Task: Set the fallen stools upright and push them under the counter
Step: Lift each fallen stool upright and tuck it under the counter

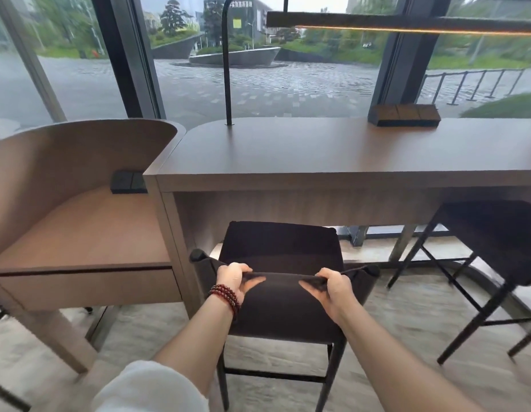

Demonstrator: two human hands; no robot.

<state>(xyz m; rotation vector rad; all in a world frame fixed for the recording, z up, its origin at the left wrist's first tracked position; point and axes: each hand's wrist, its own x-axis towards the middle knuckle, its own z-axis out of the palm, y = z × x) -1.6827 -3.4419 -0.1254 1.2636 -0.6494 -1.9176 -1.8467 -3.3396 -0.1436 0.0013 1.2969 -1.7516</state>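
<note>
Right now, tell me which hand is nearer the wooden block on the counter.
Right. The right hand grips the stool by its backrest's right end, below and left of the wooden block; the left hand grips the left end, farther off.

No legible text anywhere. Grey building (246, 13) beyond window, upper centre of frame: pale lettering strip along roofline, too blurred to read. Yellow-green square panel (237, 23) on its wall: no characters discernible.
</note>
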